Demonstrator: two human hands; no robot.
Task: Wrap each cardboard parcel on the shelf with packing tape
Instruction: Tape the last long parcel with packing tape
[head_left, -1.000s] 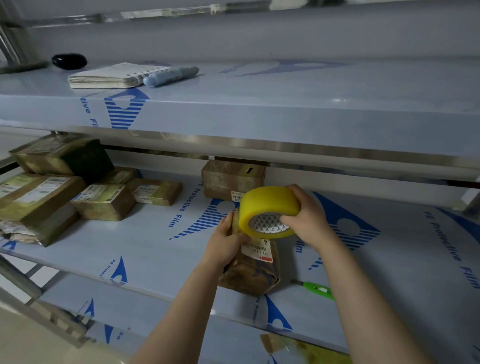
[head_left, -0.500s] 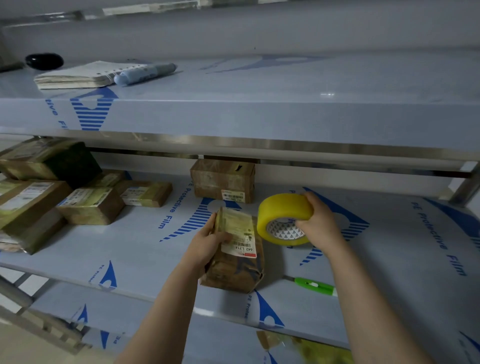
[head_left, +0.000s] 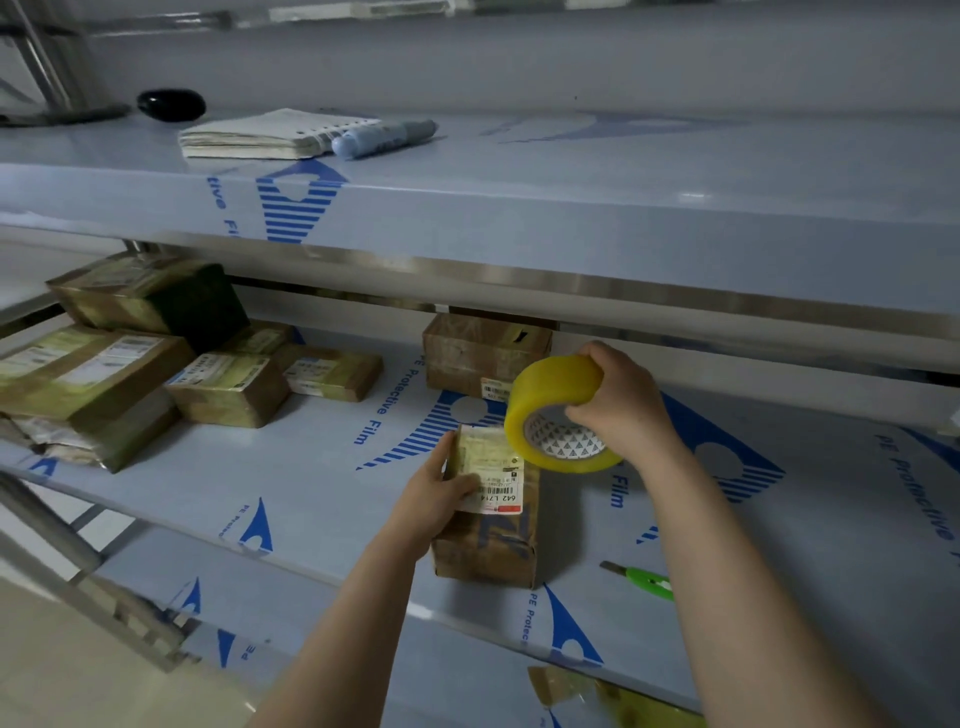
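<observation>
A small brown cardboard parcel (head_left: 493, 525) with a white label lies on the middle shelf (head_left: 322, 483) near its front edge. My left hand (head_left: 436, 499) grips its left side, thumb on the label. My right hand (head_left: 623, 405) holds a yellow roll of packing tape (head_left: 556, 410) just above the parcel's far end, fingers curled over the roll and into its core. Another parcel (head_left: 483, 353) stands at the back of the shelf behind the roll.
Several taped parcels (head_left: 156, 364) are stacked at the shelf's left. A green utility knife (head_left: 649, 582) lies right of the held parcel. The upper shelf (head_left: 571, 208) overhangs, carrying a notebook (head_left: 270, 135), a blue marker (head_left: 384, 137) and a black object (head_left: 171, 104).
The tape roll swung from over the parcel out to the right, then came back over the parcel's far end. My left hand kept hold of the parcel.
</observation>
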